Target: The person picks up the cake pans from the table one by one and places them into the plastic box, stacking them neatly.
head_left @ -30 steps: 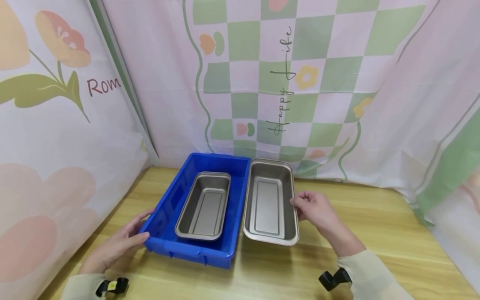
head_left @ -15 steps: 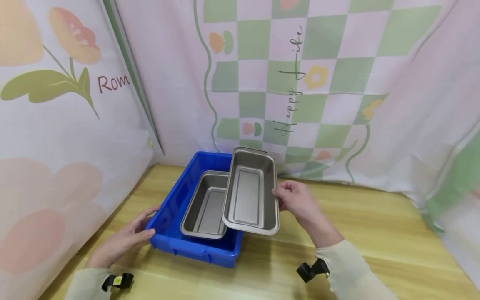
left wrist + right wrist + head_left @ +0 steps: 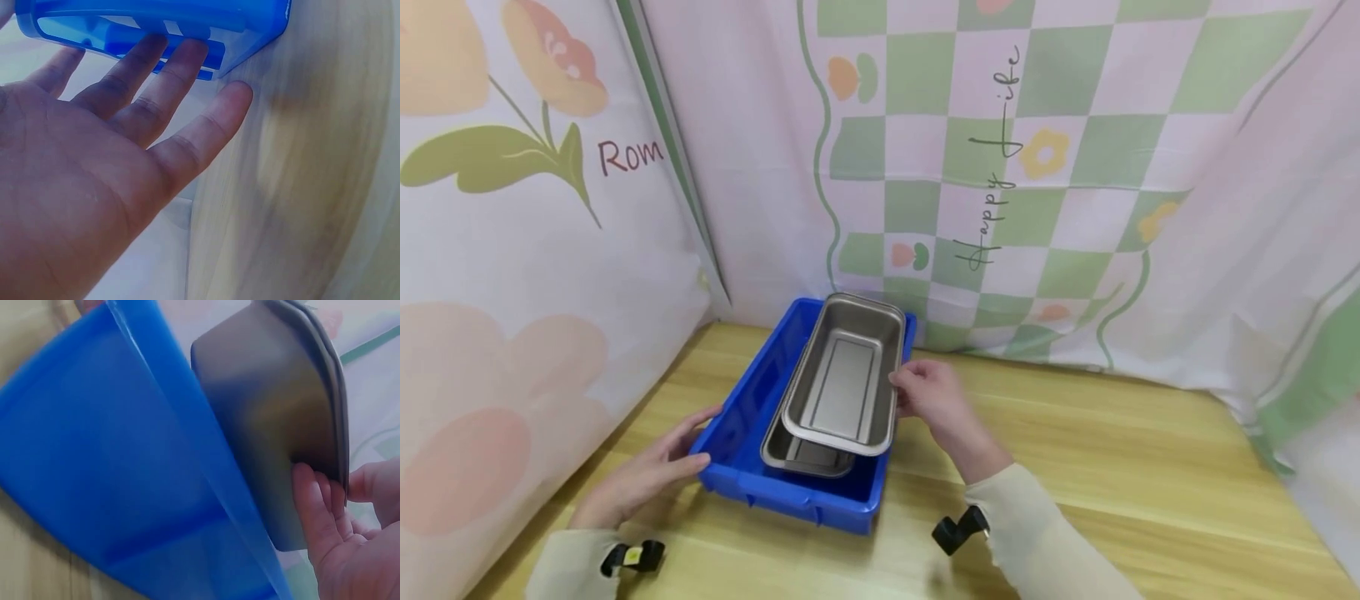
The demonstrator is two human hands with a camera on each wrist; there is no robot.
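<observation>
My right hand [image 3: 936, 408] pinches the right rim of a grey metal loaf pan [image 3: 846, 383], thumb inside and fingers outside. This pan is tilted over the blue plastic bin [image 3: 797, 502] and largely covers a second loaf pan [image 3: 808, 458] lying in it. In the right wrist view, the held pan [image 3: 262, 400] shows its outer wall beyond the bin's rim [image 3: 181, 406], and its edge looks doubled. At the bin's near left corner is my left hand [image 3: 640, 479], fingers extended along the outer side. The left wrist view shows those fingertips [image 3: 187, 56] against the bin wall.
A wooden table [image 3: 1075, 483] carries the bin. Printed cloth hangs close behind it [image 3: 992, 167] and along the left [image 3: 512, 333]. Black wrist cameras sit on both sleeves.
My right hand has carried the loaf pan leftward from beside the bin to over it, covering most of the other pan. My left hand stays at the bin's corner.
</observation>
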